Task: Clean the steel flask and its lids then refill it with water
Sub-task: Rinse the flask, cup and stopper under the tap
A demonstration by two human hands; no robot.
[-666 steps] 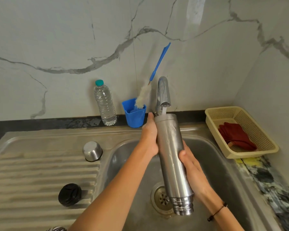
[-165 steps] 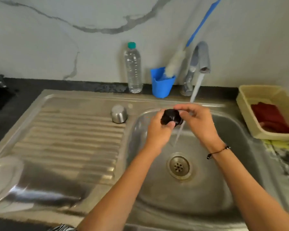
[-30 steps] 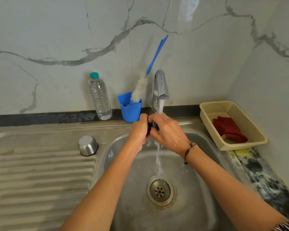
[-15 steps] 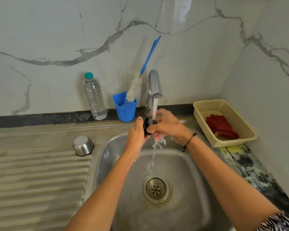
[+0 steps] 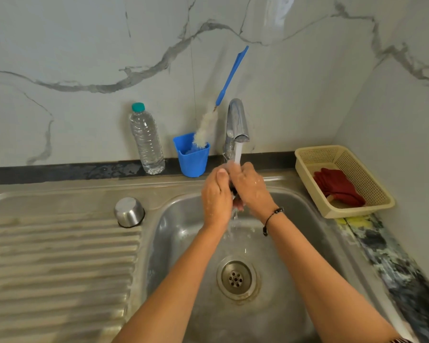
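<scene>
A small black lid [image 5: 232, 189] is almost hidden between my two hands under the running tap [image 5: 237, 125]. My left hand [image 5: 216, 196] grips it from the left, thumb up. My right hand [image 5: 252, 190] wraps over it from the right, and water runs over the fingers into the sink basin [image 5: 295, 243]. The steel cup lid [image 5: 129, 212] stands upside down on the draining board [image 5: 60, 256] to the left. The steel flask is out of view.
A clear water bottle [image 5: 146, 142] and a blue cup [image 5: 192, 157] holding a blue-handled bottle brush [image 5: 229, 78] stand against the marble wall. A cream basket [image 5: 342, 179] with a red cloth [image 5: 337, 186] sits at the right. The drain [image 5: 236, 278] lies below my hands.
My hands have closed tighter round the black lid under the stream, so less of it shows. The camera view has shifted slightly.
</scene>
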